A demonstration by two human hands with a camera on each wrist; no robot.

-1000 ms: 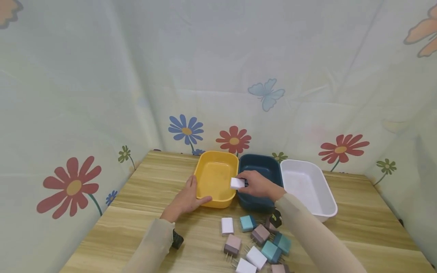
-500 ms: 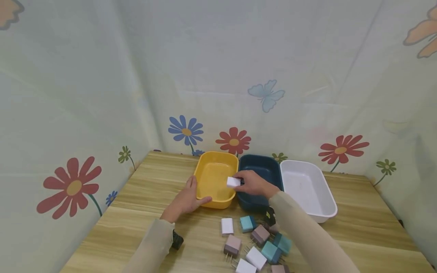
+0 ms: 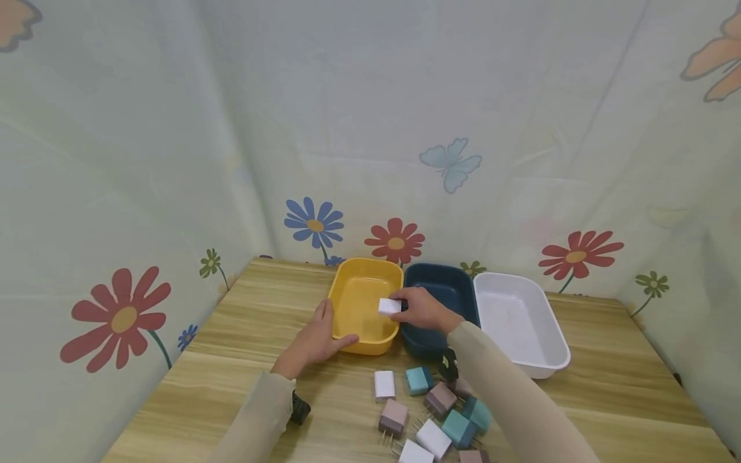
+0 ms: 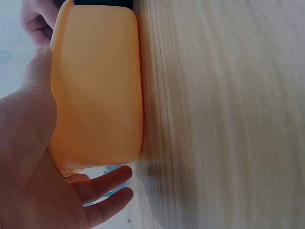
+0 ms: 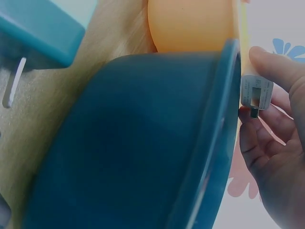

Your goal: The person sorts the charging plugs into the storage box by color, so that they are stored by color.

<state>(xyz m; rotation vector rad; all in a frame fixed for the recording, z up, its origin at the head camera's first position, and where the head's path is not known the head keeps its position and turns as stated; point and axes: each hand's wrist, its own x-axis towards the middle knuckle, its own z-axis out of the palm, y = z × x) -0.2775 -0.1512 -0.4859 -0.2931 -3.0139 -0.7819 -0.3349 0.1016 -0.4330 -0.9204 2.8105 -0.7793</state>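
My right hand (image 3: 425,310) pinches a white charger plug (image 3: 389,307) between thumb and fingers, over the right side of the yellow bin (image 3: 361,348). In the right wrist view, the plug's printed face and metal prongs (image 5: 255,97) show just beyond the rim of the dark blue bin (image 5: 128,138). My left hand (image 3: 312,339) rests against the yellow bin's near left corner. Its thumb lies along the front rim and its fingers extend along the side, as the left wrist view shows with the bin's outer wall (image 4: 95,86). The yellow bin's visible floor is bare.
A white bin (image 3: 523,325) stands right of the dark blue one, all three in a row. Several white, pink and teal charger plugs (image 3: 433,438) lie on the wooden table (image 3: 191,411) in front. A flowered cloth (image 3: 370,128) hangs behind.
My right hand has moved left with the white charger plug, from the edge between the yellow and dark blue bins to farther over the yellow bin. My left hand has stayed put.
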